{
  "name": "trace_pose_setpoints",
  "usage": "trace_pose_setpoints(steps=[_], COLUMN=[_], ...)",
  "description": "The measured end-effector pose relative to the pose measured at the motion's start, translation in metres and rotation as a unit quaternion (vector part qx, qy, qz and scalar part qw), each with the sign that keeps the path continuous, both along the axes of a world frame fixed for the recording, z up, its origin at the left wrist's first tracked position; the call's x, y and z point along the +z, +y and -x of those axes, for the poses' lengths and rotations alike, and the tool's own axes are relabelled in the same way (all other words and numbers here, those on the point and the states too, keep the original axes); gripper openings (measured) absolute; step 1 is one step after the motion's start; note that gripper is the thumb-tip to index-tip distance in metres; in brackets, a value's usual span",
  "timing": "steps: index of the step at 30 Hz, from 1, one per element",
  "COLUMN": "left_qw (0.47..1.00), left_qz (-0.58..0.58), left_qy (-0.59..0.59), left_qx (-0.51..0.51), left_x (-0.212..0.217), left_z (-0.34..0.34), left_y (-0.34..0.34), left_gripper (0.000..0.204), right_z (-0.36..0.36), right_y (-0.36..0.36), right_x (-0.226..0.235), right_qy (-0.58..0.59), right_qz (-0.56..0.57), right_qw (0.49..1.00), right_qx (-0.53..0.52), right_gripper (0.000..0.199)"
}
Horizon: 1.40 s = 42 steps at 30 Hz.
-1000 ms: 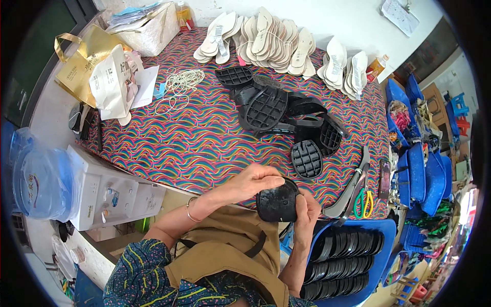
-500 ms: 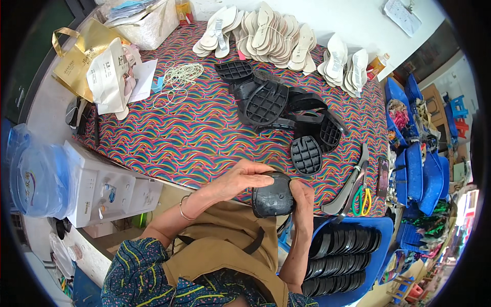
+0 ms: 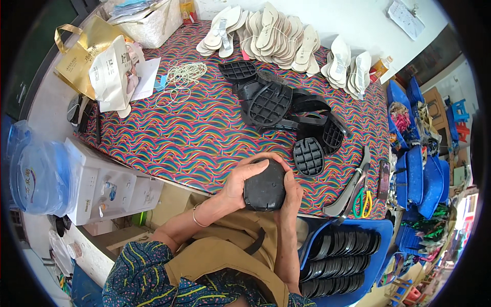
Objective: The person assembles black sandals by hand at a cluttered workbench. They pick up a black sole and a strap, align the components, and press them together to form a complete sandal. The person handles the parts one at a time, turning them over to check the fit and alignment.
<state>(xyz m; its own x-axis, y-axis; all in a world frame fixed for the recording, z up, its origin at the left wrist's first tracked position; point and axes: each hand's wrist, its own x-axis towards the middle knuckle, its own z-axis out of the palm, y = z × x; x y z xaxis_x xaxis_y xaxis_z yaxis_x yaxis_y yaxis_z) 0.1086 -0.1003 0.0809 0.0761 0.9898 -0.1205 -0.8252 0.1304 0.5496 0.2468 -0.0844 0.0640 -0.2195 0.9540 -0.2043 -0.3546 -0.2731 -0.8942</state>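
Observation:
Both my hands hold a black shoe sole (image 3: 264, 191) at the near edge of the patterned table, its smooth face toward me. My left hand (image 3: 239, 180) wraps its left side, thumb lying across the top. On the right side, my right hand (image 3: 291, 195) closes round the edge with its thumb pressed up along it. Just beyond lies a single black sole piece (image 3: 309, 156) with a grid of hollows. A loose heap of black soles (image 3: 268, 105) with the same grid rests farther back on the table.
Bundled pale insoles (image 3: 271, 30) line the table's back. Scissors (image 3: 362, 202) and a curved metal tool (image 3: 342, 197) lie at the right, by a phone (image 3: 383, 179). A blue crate (image 3: 386, 240) with rows of black pieces stands near right; a water dispenser (image 3: 102, 187) stands left.
The sole has moved up and slightly left in my hands. My left hand has shifted from lying over its top to gripping its left side.

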Motion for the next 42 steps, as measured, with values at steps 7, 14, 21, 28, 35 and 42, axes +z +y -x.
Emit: trace_pose_setpoints(steps=[7,14,21,28,35,42], left_qw=[0.998,0.998,0.993,0.997,0.997,0.995], left_qz=[-0.031,-0.067,-0.007,-0.071,-0.078,-0.021], left_qy=[-0.054,0.011,-0.112,-0.021,0.017,-0.092], left_qx=[0.007,0.006,0.030,0.034,0.017,0.038], left_x=[-0.007,-0.008,-0.009,-0.005,-0.004,-0.011], left_z=[0.007,0.010,0.018,0.019,0.018,0.017], left_y=[0.011,0.011,0.017,0.014,0.017,0.019], left_gripper=[0.037,0.035,0.034,0.041,0.041,0.036], right_z=[0.012,-0.011,-0.008,-0.018,-0.011,-0.004], right_y=[-0.026,-0.007,-0.006,-0.005,-0.002,-0.007], right_x=[-0.008,-0.023,-0.011,-0.032,-0.037,-0.010], right_qy=[-0.001,0.044,0.120,0.084,0.088,0.103], right_qz=[-0.033,-0.007,0.031,-0.006,-0.027,-0.013], right_qw=[0.996,0.999,0.992,0.996,0.996,0.993], right_qx=[-0.083,-0.010,0.023,0.026,0.001,0.049], right_gripper=[0.038,0.032,0.032,0.025,0.028,0.032])
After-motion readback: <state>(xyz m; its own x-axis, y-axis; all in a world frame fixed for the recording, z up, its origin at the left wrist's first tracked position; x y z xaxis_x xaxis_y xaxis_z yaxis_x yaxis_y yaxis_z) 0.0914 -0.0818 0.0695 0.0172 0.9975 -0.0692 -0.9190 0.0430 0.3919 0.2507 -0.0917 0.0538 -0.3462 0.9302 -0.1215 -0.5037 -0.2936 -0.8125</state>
